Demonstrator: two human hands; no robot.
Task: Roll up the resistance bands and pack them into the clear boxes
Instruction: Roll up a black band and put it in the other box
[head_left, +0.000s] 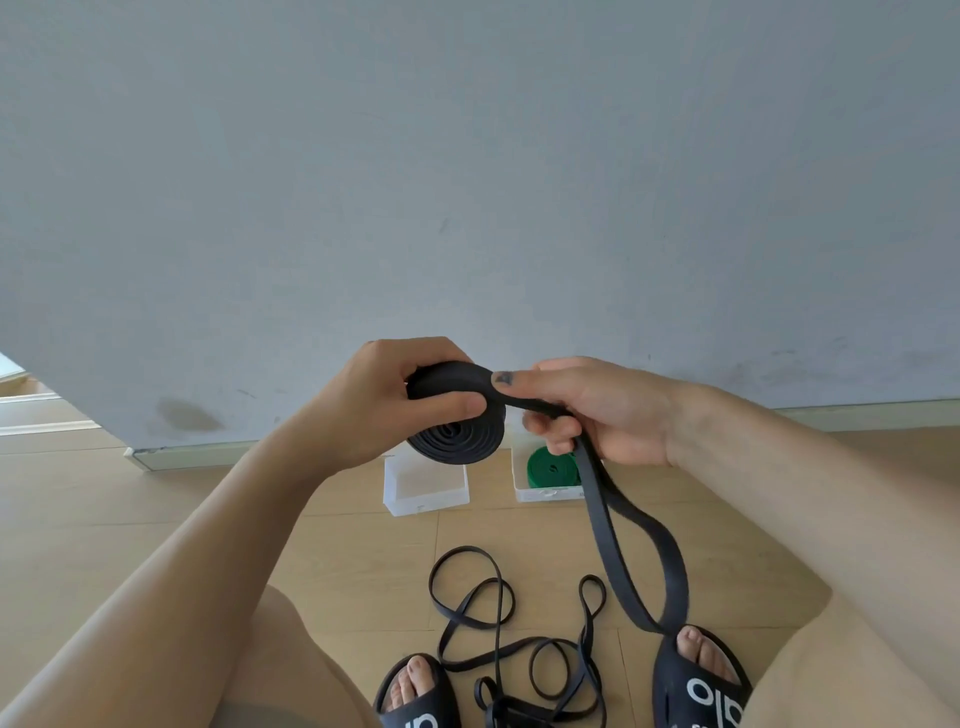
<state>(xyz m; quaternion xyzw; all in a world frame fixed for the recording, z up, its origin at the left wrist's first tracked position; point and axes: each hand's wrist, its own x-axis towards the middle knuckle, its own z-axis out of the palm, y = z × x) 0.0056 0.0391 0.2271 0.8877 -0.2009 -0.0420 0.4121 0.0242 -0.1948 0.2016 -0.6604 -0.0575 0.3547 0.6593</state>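
Left hand (387, 400) grips the partly coiled wide black rubber resistance band (457, 426), held above two clear plastic boxes (426, 488). Right hand (587, 410) pinches its loose tail between thumb and curled fingers.

I hold a wide black band (457, 415), half coiled, its tail looping down. Thin black bands (498, 623) tangle on the near floor. Farther off, the left clear box (426, 491) sits empty; the right clear box (545, 491) holds a rolled green band (550, 467).
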